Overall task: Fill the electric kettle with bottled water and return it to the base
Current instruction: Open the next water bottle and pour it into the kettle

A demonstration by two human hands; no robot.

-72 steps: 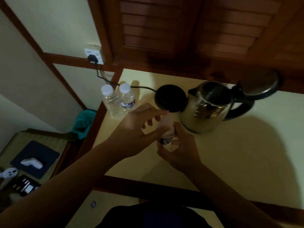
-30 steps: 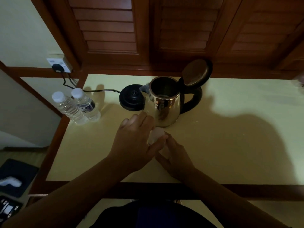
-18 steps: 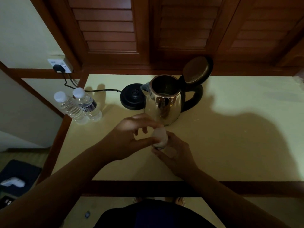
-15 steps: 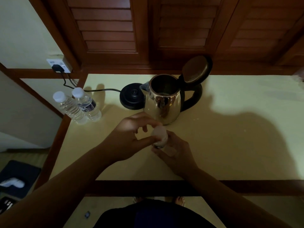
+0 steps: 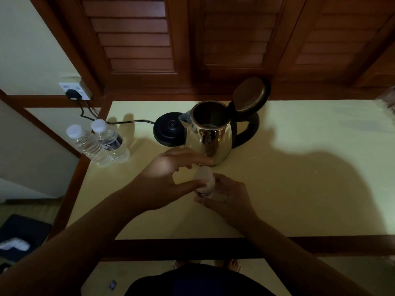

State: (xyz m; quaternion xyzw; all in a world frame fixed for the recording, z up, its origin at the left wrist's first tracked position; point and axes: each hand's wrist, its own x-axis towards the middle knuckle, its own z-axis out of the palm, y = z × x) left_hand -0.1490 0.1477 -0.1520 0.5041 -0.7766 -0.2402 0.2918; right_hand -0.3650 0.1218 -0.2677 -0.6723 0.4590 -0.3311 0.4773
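Small clear plastic water bottle [image 5: 204, 180] upright on cream table [image 5: 299, 189], before open steel kettle [image 5: 210, 133] | right hand [image 5: 226, 195] grips body; left hand [image 5: 168, 178] pinches cap | thin, squashy: hold mid-body lightly.

A guest room or bedroom of a home or small hotel, by the look of it. Dark louvred wooden shutters [image 5: 136, 37] fill the top of the frame above a cream table [image 5: 299, 189] trimmed in wood, which carries an electric kettle [image 5: 210, 133] and small water bottles [image 5: 98, 144] — a hospitality set. A wall socket [image 5: 73, 90] sits upper left.
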